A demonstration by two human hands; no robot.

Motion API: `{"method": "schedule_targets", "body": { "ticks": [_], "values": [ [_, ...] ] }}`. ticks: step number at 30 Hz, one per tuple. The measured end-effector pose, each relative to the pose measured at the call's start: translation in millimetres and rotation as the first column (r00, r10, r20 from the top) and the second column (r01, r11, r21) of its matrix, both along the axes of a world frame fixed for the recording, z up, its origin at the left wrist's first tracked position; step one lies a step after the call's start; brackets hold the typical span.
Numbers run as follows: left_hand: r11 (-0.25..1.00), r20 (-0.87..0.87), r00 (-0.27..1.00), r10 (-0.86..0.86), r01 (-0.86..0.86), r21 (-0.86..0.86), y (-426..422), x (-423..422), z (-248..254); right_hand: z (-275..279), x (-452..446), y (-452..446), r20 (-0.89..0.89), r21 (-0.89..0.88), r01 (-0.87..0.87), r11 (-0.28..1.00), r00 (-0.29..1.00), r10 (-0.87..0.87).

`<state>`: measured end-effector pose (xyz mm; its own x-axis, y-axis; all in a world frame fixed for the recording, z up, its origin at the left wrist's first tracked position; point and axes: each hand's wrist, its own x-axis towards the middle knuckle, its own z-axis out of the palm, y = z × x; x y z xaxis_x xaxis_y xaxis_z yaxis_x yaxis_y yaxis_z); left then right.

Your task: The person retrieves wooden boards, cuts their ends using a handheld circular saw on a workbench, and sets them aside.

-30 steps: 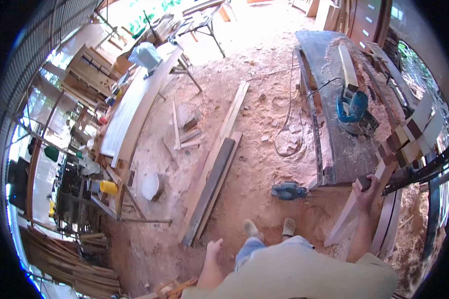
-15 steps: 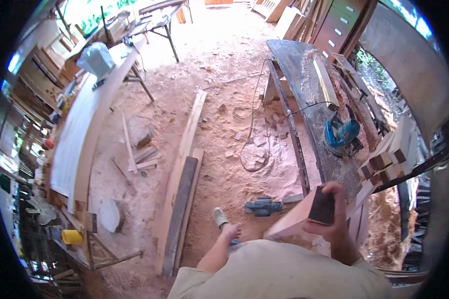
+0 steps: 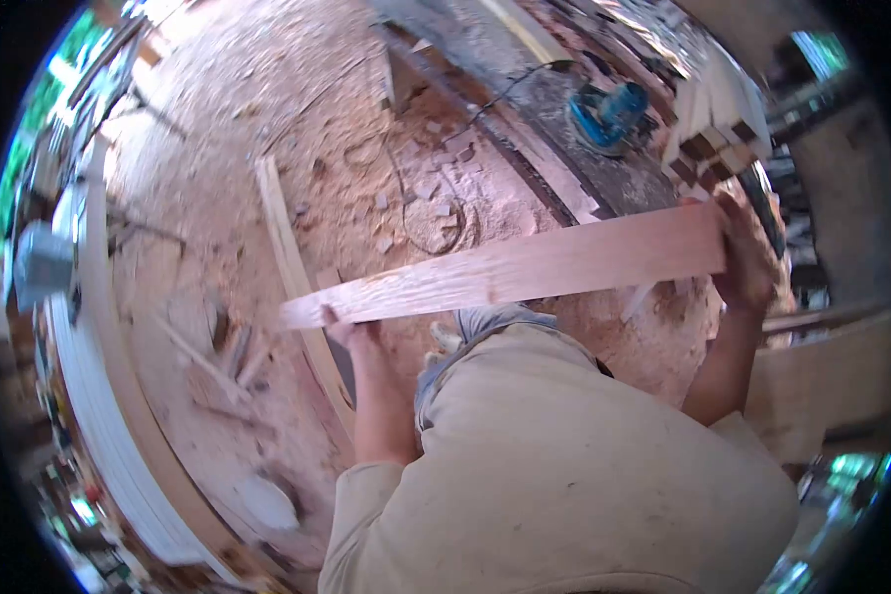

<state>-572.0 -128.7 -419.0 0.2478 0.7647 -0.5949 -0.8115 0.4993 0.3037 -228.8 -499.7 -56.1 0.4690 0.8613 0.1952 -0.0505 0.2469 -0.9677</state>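
Note:
A long reddish wooden board [image 3: 525, 265] stretches across my body, held off the ground in both hands. My left hand [image 3: 354, 332] grips its lower edge near the far left end, thumb showing on the near face. At the other end, my right hand [image 3: 747, 259] is wrapped round the board's end, its fingers partly hidden and blurred. Beyond the right end lies a stack of cut wooden pieces [image 3: 718, 134]. A blue power tool [image 3: 609, 117] rests on the dark workbench [image 3: 629, 183] past the board.
Planks [image 3: 285, 233] lie on the sawdust-covered floor [image 3: 267, 129], partly behind the board. A long table with a pale top [image 3: 129, 436] runs along the left. A cord, offcuts [image 3: 233, 361] and a pale round block [image 3: 267, 502] are on the ground.
The board has swung up from a steep slant at my right to lie across my front. My left hand, earlier free, now grips its left end. The view has turned.

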Motion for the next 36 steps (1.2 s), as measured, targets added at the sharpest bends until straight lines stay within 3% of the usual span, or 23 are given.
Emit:
{"method": "schedule_targets", "body": {
  "ticks": [2,3,5,8,9,10,12,14,16,17,19,21,23,25,26,28,29,30,32,34,36],
  "values": [
    [0.976,-0.064,0.997,-0.042,0.055,0.21,50.0,-8.6,-36.5,-17.9,-7.9,23.3,0.111,-0.203,0.086,0.975,0.992,-0.065],
    [0.988,-0.054,0.996,-0.071,0.078,0.133,63.5,-4.4,-11.3,-34.2,-4.4,30.0,0.108,-0.182,0.145,0.972,0.986,-0.127],
    [0.993,-0.098,0.99,-0.098,0.103,0.053,96.7,3.3,21.2,-76.9,11.3,49.3,-0.198,-0.432,0.334,0.838,0.871,-0.449],
    [0.999,-0.288,0.957,-0.04,0.047,0.015,151.2,23.4,35.1,-109.7,39.6,91.0,-0.253,-0.546,0.295,0.784,0.834,-0.49],
    [0.993,-0.316,0.943,-0.1,0.113,0.022,164.9,33.1,37.0,-115.3,46.7,112.1,-0.098,-0.676,0.377,0.633,0.806,-0.584],
    [0.985,-0.348,0.926,-0.147,0.17,0.037,175.0,41.8,47.3,-122.1,53.0,129.5,-0.135,-0.668,0.366,0.648,0.797,-0.589],
    [0.997,-0.413,0.907,-0.08,0.078,-0.023,219.9,59.9,28.6,-132.0,72.8,177.0,0.286,-0.841,0.403,0.361,0.898,-0.335],
    [0.99,-0.529,0.838,-0.133,0.087,-0.111,249.6,87.8,37.1,-124.6,80.9,216.1,0.194,-0.856,0.349,0.382,0.901,-0.388],
    [0.964,-0.454,0.854,-0.254,0.184,-0.193,283.3,106.2,38.9,-129.3,93.2,238.4,0.341,-0.761,0.508,0.403,0.842,-0.418],
    [0.961,-0.417,0.868,-0.268,0.209,-0.183,296.7,115.8,37.0,-128.3,100.8,248.6,0.332,-0.759,0.51,0.405,0.838,-0.434],
    [0.948,-0.395,0.865,-0.31,0.25,-0.196,329.8,136.9,24.6,-126.2,104.1,260.0,0.336,-0.821,0.507,0.264,0.801,-0.495],
    [0.922,-0.326,0.865,-0.383,0.337,-0.19,363.7,157.0,-3.6,-144.5,116.9,254.6,0.337,-0.811,0.53,0.249,0.77,-0.542],
    [0.894,-0.327,0.832,-0.448,0.406,-0.191,378.4,208.6,13.4,-178.9,128.2,236.1,0.35,-0.785,0.575,0.231,0.718,-0.602],
    [0.844,-0.271,0.799,-0.536,0.504,-0.185,390.7,268.5,32.4,-216.8,123.4,215.8,0.285,-0.68,0.688,0.255,0.568,-0.772],
    [0.857,-0.323,0.795,-0.514,0.488,-0.164,394.0,299.8,39.7,-230.0,112.8,210.0,0.286,-0.681,0.693,0.236,0.549,-0.785],
    [0.775,-0.213,0.749,-0.627,0.628,-0.07,422.4,350.4,25.2,-239.0,88.1,217.7,0.185,-0.612,0.789,0.049,0.202,-0.962],
    [0.73,-0.187,0.711,-0.678,0.681,-0.057,432.1,380.8,26.2,-247.1,75.2,223.7,0.143,-0.597,0.802,-0.009,0.096,-0.985],
    [0.688,-0.164,0.674,-0.721,0.725,-0.044,439.6,409.0,27.6,-258.7,58.3,227.5,0.089,-0.598,0.8,-0.046,0.009,-0.996],
    [0.495,0.024,0.503,-0.864,0.839,0.226,471.7,464.0,5.1,-290.8,27.9,244.5,-0.046,-0.608,0.789,-0.086,-0.143,-0.989],
    [0.499,-0.149,0.528,-0.836,0.844,0.195,474.9,531.4,45.3,-324.3,0.8,272.5,-0.185,-0.638,0.765,-0.087,-0.263,-0.947],
    [0.428,-0.136,0.447,-0.884,0.891,0.147,495.3,588.2,34.0,-356.5,-27.4,308.7,-0.302,-0.677,0.731,-0.077,-0.373,-0.877]
  ]
}}
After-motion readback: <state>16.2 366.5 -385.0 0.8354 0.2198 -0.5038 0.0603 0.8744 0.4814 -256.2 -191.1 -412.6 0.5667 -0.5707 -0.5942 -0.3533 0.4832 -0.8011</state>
